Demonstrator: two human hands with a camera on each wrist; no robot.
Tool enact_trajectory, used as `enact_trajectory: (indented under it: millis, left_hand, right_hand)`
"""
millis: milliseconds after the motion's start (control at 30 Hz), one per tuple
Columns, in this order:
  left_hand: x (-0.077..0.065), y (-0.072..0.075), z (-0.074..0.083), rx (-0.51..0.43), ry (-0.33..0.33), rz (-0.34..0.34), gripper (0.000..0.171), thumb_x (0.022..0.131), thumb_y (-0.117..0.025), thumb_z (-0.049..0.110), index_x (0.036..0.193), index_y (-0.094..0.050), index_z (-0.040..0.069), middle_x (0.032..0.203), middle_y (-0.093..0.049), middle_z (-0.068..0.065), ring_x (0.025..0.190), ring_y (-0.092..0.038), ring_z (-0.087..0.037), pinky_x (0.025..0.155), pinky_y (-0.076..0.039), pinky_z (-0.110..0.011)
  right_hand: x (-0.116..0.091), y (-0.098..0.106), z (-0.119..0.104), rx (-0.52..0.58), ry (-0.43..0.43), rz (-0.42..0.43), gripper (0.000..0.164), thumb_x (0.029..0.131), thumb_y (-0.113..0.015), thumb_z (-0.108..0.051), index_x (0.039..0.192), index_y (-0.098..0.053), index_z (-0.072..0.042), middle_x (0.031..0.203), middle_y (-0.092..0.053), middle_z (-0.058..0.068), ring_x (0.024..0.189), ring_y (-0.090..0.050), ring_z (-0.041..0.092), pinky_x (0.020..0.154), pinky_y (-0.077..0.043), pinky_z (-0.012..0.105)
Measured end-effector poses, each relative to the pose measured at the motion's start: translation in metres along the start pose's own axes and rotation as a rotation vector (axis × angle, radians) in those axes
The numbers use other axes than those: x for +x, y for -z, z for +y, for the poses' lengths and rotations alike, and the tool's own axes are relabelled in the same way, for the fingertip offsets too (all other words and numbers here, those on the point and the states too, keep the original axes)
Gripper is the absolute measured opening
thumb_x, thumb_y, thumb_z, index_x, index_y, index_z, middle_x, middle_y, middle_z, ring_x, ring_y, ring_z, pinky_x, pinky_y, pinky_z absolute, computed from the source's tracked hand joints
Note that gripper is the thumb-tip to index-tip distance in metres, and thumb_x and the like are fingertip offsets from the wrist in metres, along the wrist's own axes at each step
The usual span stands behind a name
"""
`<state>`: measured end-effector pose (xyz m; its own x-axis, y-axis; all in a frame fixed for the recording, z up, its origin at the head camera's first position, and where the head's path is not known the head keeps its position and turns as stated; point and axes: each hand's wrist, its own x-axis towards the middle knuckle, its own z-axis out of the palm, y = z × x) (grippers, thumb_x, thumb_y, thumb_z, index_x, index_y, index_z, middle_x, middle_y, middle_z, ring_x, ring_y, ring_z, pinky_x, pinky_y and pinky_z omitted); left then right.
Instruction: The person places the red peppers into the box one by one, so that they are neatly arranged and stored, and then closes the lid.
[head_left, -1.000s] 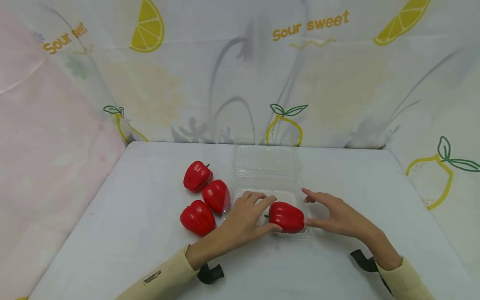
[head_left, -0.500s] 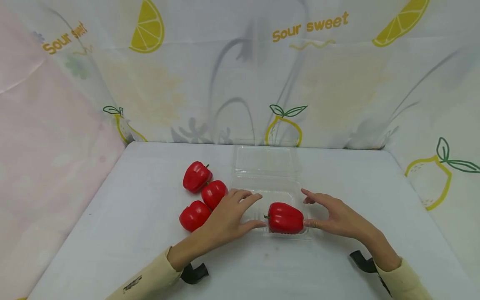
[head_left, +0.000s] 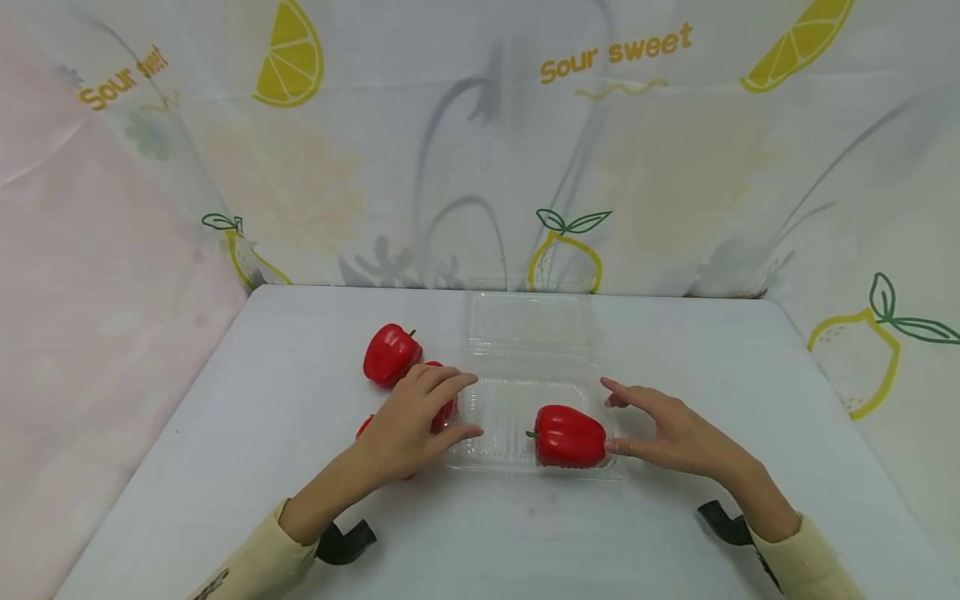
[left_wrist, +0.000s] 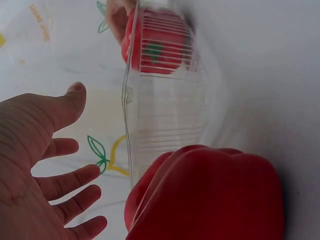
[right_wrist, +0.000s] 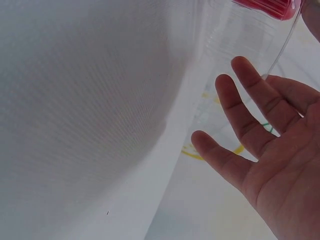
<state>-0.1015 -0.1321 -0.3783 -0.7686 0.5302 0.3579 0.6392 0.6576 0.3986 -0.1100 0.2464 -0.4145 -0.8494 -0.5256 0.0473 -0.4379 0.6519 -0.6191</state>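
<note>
A red bell pepper lies on its side in the right part of a clear plastic clamshell box, its green stem towards the left. My right hand is at the box's right side, fingers spread, its thumb tip by the pepper's blunt end. Over the loose peppers left of the box is my left hand, fingers parted and holding nothing; it partly hides two of them. The left wrist view has a large red pepper below that hand, apart from its fingers.
Another red pepper lies further back on the white table. The box's clear lid is folded back towards the printed cloth behind. Dark curved pieces show under both wrists.
My left hand has left the pepper in the box and moved left, over the loose peppers. The pepper stays in the box. My right hand has hardly moved.
</note>
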Motion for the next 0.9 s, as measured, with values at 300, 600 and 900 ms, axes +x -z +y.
enact_trajectory:
  millis: [300,600,900]
  left_hand:
    - [-0.014,0.013,-0.022,0.013,0.018,0.004,0.071,0.066,-0.093,0.028,0.128,-0.061,0.014,0.123,-0.060,-0.002,0.116,-0.050,-0.022,0.080,-0.056,-0.043]
    - [-0.028,0.022,-0.037,-0.014,0.043,-0.008,0.072,0.065,-0.093,0.026,0.128,-0.062,0.013,0.125,-0.060,-0.003,0.117,-0.049,-0.022,0.083,-0.054,-0.047]
    - [-0.037,0.027,-0.047,0.000,0.036,-0.031,0.073,0.064,-0.093,0.032,0.127,-0.062,0.014,0.125,-0.058,0.000,0.117,-0.048,-0.018,0.087,-0.051,-0.048]
  right_hand:
    - [0.000,0.000,0.000,-0.014,0.018,0.002,0.082,0.083,-0.078,-0.043,0.147,-0.043,-0.007,0.120,-0.062,0.001,0.110,-0.059,0.024,0.086,-0.053,0.050]
    - [0.000,0.000,0.001,-0.010,0.023,0.006,0.081,0.083,-0.077,-0.043,0.148,-0.043,-0.007,0.120,-0.062,0.000,0.110,-0.059,0.023,0.086,-0.053,0.049]
    - [-0.001,-0.001,0.002,-0.004,0.016,0.008,0.082,0.083,-0.077,-0.043,0.148,-0.043,-0.007,0.120,-0.062,0.000,0.111,-0.059,0.023,0.087,-0.053,0.049]
